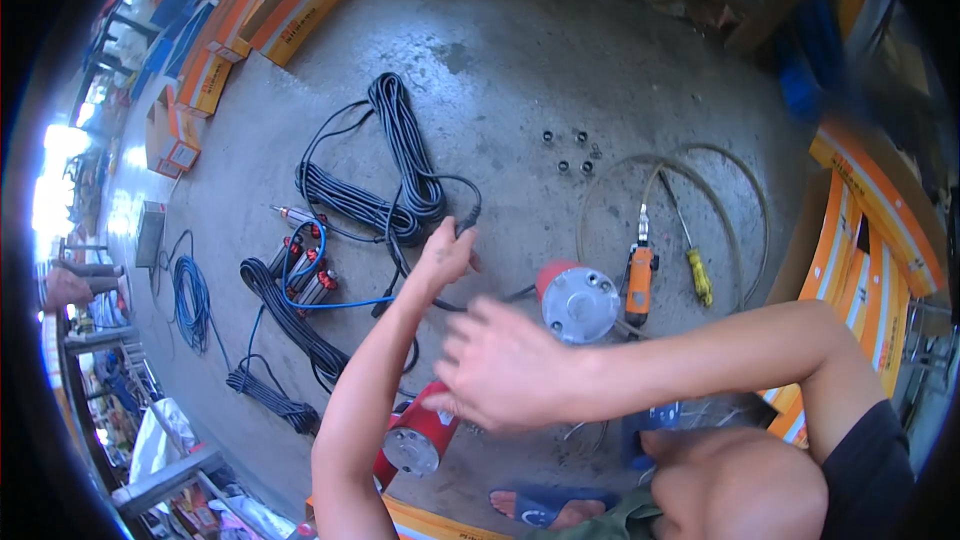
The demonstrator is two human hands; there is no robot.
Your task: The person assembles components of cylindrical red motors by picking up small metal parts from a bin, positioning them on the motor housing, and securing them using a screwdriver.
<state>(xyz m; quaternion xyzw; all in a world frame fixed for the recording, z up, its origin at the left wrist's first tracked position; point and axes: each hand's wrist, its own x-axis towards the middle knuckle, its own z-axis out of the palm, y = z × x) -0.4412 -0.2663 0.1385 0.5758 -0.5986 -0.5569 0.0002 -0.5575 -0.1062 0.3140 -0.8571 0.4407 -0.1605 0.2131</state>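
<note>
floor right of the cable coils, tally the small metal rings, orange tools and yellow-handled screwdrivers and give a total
Small metal rings: 4
Orange tool: 1
Yellow-handled screwdriver: 1
Total: 6

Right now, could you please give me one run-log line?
left hand: pinching black cable | right hand: open, blurred | floor: orange tool, yellow-handled screwdriver

left arm (355, 400) stretches forward, left grip (447, 256) pinched closed; right arm (700, 355) crosses leftward, right grip (510, 365) blurred, loosely spread.
</note>
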